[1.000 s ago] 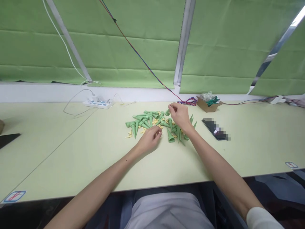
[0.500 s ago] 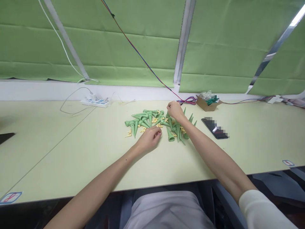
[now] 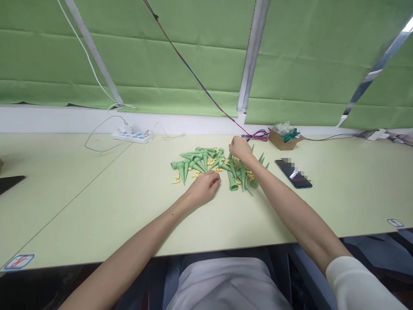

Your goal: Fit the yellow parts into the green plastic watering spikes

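Note:
A loose heap of green plastic cone spikes and small yellow plastic pieces lies in the middle of the table. My left hand rests at the near edge of the heap, fingers curled in; whatever they may hold is hidden. Over the far right part of the heap is my right hand, its fingers pinched together and pointing down just above the green spikes. Whether it grips one of them cannot be made out. My right forearm covers some spikes on that side.
A black phone lies right of the heap. Behind it stands a small cardboard box with clear and green plastic inside, beside a coiled red-and-blue cable. A white power strip sits at the back left of the table.
The whole view has shifted slightly. Both hands stay at nearly the same places over the heap, fingers still curled. No spike has visibly moved.

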Motion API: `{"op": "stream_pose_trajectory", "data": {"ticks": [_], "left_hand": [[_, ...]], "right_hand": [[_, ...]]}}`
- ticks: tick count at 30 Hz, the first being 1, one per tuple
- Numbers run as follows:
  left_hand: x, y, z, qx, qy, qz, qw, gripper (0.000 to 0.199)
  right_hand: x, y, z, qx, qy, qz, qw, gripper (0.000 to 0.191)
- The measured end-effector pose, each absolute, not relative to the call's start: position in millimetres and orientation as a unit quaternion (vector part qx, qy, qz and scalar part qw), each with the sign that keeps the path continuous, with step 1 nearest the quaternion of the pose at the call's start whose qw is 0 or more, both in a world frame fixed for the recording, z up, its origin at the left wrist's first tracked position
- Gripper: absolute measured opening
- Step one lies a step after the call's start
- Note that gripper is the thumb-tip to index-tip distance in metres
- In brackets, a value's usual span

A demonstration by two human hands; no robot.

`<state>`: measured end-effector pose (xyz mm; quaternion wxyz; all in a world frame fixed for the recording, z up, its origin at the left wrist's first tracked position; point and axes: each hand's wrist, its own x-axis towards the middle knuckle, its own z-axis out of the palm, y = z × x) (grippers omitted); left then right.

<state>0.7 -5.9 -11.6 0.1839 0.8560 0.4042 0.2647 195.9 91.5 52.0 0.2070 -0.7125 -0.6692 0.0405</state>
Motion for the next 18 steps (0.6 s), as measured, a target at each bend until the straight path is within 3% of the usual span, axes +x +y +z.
{"op": "stream_pose_trajectory", "data": {"ticks": [9,14,18], "left_hand": [[0,-5,-12,0.857,0.402,0.261,0.19,0.027],[0,-3,-14,0.861,0.394,0.263,0.183,0.026],[0,-3,-15,0.86,0.4,0.257,0.186,0.027]], "right_hand": [[176,78,51,-0.647,-0.717,0.013,0.261,0.03],[161,76,39,-0.503,-0.837,0.1,0.193,0.016],[159,78,31,-0.485,-0.854,0.11,0.15,0.022]]}}
